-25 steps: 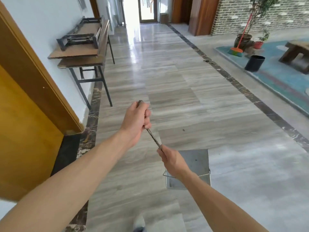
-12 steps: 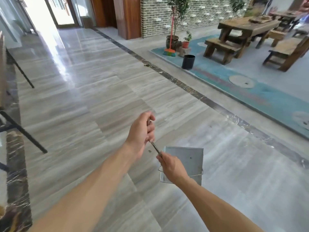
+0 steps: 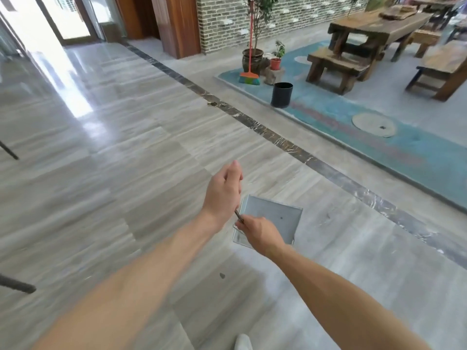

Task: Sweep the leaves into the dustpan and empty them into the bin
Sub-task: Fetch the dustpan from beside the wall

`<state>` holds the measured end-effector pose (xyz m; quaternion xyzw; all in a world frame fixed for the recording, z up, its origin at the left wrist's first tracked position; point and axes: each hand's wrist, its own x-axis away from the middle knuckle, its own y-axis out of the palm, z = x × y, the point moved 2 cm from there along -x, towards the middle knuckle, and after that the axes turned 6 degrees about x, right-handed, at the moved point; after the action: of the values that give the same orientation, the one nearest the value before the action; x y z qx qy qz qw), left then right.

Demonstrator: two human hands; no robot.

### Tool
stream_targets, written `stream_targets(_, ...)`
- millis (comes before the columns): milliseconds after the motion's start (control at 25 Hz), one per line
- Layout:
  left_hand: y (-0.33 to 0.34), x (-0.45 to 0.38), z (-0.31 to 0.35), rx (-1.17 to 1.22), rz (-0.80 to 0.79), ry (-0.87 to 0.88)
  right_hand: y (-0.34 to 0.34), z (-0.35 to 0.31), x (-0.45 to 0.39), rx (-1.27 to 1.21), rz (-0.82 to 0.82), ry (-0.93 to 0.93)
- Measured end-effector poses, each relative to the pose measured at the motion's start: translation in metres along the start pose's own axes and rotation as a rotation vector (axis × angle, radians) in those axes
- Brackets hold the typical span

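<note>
A grey metal dustpan (image 3: 274, 218) hangs low over the tiled floor on a thin dark handle (image 3: 238, 216). My left hand (image 3: 223, 192) grips the upper part of that handle and my right hand (image 3: 260, 232) grips it lower down, just above the pan. A small dark speck lies in the pan. A few brown leaves (image 3: 213, 104) lie far ahead on the dark floor strip. The black bin (image 3: 281, 94) stands beyond them at the edge of the teal carpet. A broom (image 3: 249, 77) with a red stick leans by a plant pot.
Potted plants (image 3: 252, 59) stand against the brick wall. Wooden tables and benches (image 3: 353, 46) fill the far right on the teal carpet (image 3: 379, 147). Black table legs (image 3: 15, 286) jut in at the left edge. A dark speck (image 3: 222, 275) lies on the floor near my foot.
The view has swung right and moved forward, so the bin, broom and leaves look nearer. My two hands have drawn closer together on the handle, still carrying the dustpan.
</note>
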<state>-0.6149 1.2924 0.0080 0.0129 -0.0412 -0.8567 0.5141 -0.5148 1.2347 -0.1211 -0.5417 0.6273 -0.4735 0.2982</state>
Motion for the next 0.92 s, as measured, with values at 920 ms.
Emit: stream_targets(920,-0.082,-0.766,-0.004,-0.127,0.075,0.191,-0.13,0.06,-0.787,0.291,-0.028,-0.15)
